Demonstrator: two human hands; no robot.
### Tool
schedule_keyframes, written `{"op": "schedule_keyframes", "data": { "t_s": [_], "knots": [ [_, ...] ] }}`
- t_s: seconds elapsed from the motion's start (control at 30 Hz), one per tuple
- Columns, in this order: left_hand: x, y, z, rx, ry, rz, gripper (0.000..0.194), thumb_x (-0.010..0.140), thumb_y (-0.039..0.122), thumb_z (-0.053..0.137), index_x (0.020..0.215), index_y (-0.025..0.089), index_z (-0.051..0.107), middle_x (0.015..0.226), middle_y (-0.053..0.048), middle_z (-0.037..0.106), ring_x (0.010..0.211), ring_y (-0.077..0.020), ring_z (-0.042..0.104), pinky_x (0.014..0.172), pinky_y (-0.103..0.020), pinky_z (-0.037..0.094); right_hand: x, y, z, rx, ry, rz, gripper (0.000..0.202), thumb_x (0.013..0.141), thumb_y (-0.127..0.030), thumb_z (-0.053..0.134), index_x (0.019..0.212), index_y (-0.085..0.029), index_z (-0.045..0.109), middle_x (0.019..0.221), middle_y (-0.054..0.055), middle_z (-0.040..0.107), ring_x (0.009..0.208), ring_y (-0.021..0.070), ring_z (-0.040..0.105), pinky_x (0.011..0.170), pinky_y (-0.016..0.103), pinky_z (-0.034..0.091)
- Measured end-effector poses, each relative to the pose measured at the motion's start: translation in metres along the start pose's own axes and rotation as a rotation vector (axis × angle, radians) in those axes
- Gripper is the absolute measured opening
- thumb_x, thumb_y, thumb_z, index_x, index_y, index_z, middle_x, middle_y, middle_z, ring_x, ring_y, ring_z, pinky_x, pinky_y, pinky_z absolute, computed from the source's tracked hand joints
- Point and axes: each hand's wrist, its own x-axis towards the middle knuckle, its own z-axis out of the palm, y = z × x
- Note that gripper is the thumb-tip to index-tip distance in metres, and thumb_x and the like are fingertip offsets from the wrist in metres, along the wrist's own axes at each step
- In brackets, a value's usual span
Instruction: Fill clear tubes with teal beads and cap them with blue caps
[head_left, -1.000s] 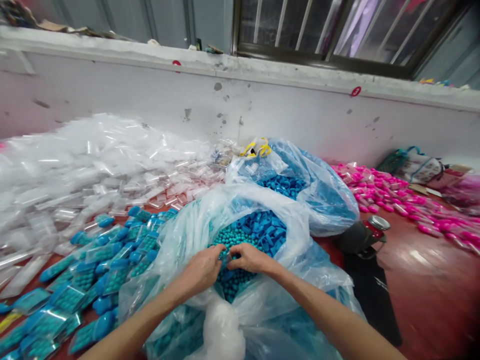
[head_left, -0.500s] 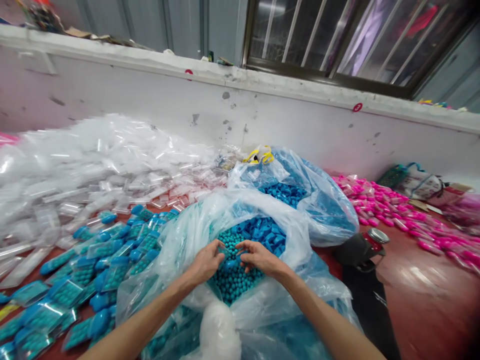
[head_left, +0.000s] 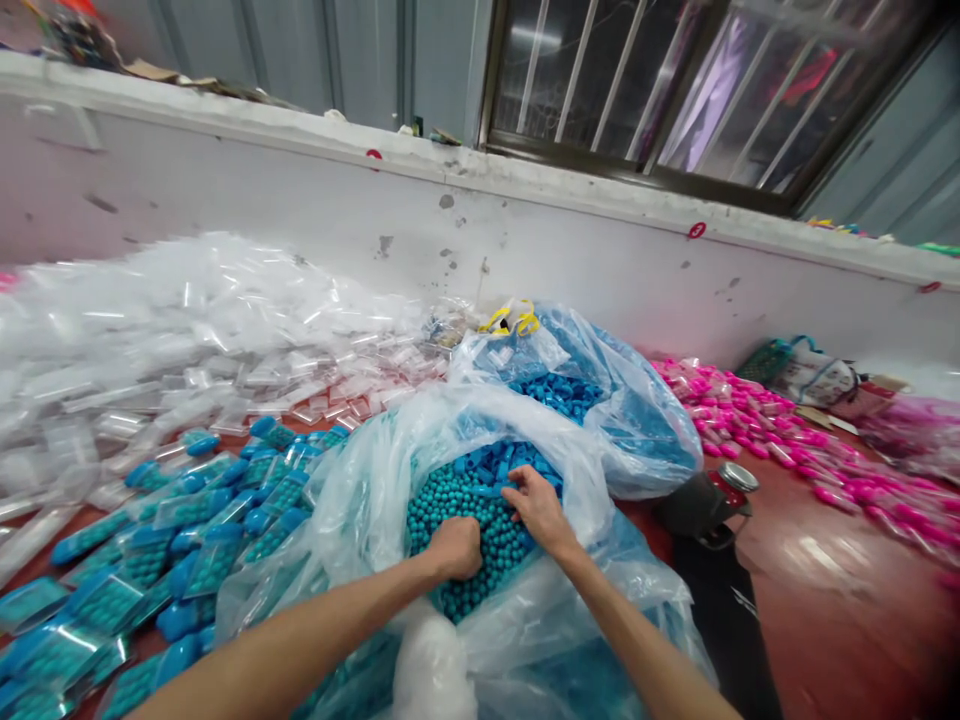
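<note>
A large clear plastic bag lies open before me, with teal beads at the near side and blue plastic caps toward the back. My left hand is closed like a fist, low against the beads; its fingertips and anything in them are hidden. Over the border between beads and caps is my right hand, fingers bent and apart, close to the blue pieces. Nothing can be made out in its grasp. Left of the bag lie several bead-filled clear packs with blue caps.
Empty clear packs are heaped at left against the wall. Behind stands a second bag of blue caps. At right are a dark mug-like container with a metal lid and a pile of pink packs on the red floor.
My hands were close together over the beads, the left with its fingers bent. The left has moved down and closed; the right has shifted up toward the blue caps. The view has turned slightly right.
</note>
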Motion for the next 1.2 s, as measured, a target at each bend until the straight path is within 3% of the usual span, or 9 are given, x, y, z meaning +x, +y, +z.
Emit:
{"op": "schedule_keyframes", "data": {
  "t_s": [0.13,0.27,0.4,0.53,0.7,0.83,0.93,1.07,1.2],
  "knots": [
    [0.007,0.0,0.003,-0.246,-0.087,-0.086,0.006,0.063,0.019,0.053,0.064,0.019,0.047,0.051,0.003,0.042,0.054,-0.0152,0.049,0.053,-0.026,0.036,-0.004,0.0,-0.019,-0.135,0.035,-0.096,0.023,0.068,-0.017,0.048,0.09,-0.016,0.057,0.065,-0.002,0.055,0.06,0.0141,0.054,0.061,0.027,0.045],
    [-0.006,-0.002,-0.011,-0.564,-0.2,-0.056,0.026,0.068,0.032,0.053,0.089,0.018,0.05,0.063,0.003,0.051,0.053,-0.0105,0.048,0.051,-0.022,0.035,-0.007,-0.008,-0.039,-0.267,0.031,-0.259,0.033,0.069,-0.012,0.048,0.1,-0.016,0.057,0.09,0.005,0.06,0.08,0.0173,0.054,0.075,0.03,0.042],
    [-0.016,-0.005,-0.022,-0.956,-0.252,-0.031,0.038,0.059,0.03,0.067,0.092,0.018,0.052,0.065,0.003,0.053,0.06,-0.0104,0.05,0.053,-0.021,0.031,-0.015,-0.012,-0.028,-0.367,-0.157,-0.374,0.018,0.069,-0.013,0.054,0.086,-0.017,0.059,0.084,0.004,0.059,0.082,0.0173,0.053,0.077,0.029,0.04],
    [-0.022,-0.011,-0.023,-0.979,-0.169,-0.03,0.033,0.059,0.029,0.066,0.087,0.016,0.054,0.065,0.003,0.055,0.06,-0.0104,0.051,0.055,-0.022,0.033,-0.013,-0.005,-0.01,-0.257,-0.191,-0.28,0.007,0.075,-0.024,0.054,0.075,-0.017,0.055,0.069,0.0,0.056,0.068,0.015,0.053,0.064,0.026,0.041],
    [-0.017,-0.007,-0.018,-0.603,0.126,-0.073,0.018,0.062,0.018,0.058,0.08,0.015,0.057,0.052,0.006,0.045,0.051,-0.0091,0.044,0.049,-0.021,0.03,-0.003,0.002,-0.01,0.037,-0.212,-0.093,0.018,0.081,-0.028,0.043,0.096,-0.02,0.049,0.059,-0.005,0.053,0.053,0.0127,0.053,0.051,0.022,0.041],
    [-0.007,-0.001,-0.013,-0.432,0.293,-0.061,0.02,0.068,0.012,0.049,0.087,0.014,0.056,0.05,0.007,0.041,0.048,-0.0095,0.043,0.05,-0.021,0.034,-0.008,0.0,-0.012,-0.05,-0.225,-0.129,0.017,0.08,-0.028,0.044,0.095,-0.021,0.051,0.055,-0.006,0.048,0.05,0.0117,0.05,0.051,0.022,0.038],
    [-0.01,-0.002,-0.014,-0.296,0.303,-0.045,0.033,0.069,0.011,0.047,0.101,0.015,0.052,0.055,0.005,0.049,0.055,-0.0128,0.051,0.056,-0.023,0.038,-0.012,-0.002,-0.014,-0.217,-0.172,-0.155,0.016,0.078,-0.026,0.047,0.092,-0.02,0.051,0.054,-0.007,0.044,0.052,0.0118,0.045,0.052,0.022,0.034],
    [-0.025,-0.008,-0.019,0.298,0.222,0.137,0.037,0.073,0.013,0.047,0.107,0.026,0.054,0.084,-0.002,0.064,0.086,-0.0193,0.058,0.077,-0.029,0.039,-0.013,-0.004,-0.016,-0.474,-0.191,-0.21,0.003,0.075,-0.02,0.049,0.077,-0.019,0.05,0.059,-0.004,0.045,0.057,0.0118,0.044,0.055,0.022,0.031],
    [-0.033,-0.011,-0.022,0.749,0.131,0.257,0.033,0.078,0.011,0.037,0.103,0.022,0.056,0.104,-0.01,0.059,0.093,-0.0257,0.056,0.078,-0.037,0.04,-0.014,-0.008,-0.015,-0.69,-0.206,-0.33,0.005,0.078,-0.021,0.049,0.075,-0.017,0.052,0.079,0.004,0.055,0.076,0.0164,0.05,0.068,0.025,0.035]
  ]
}}
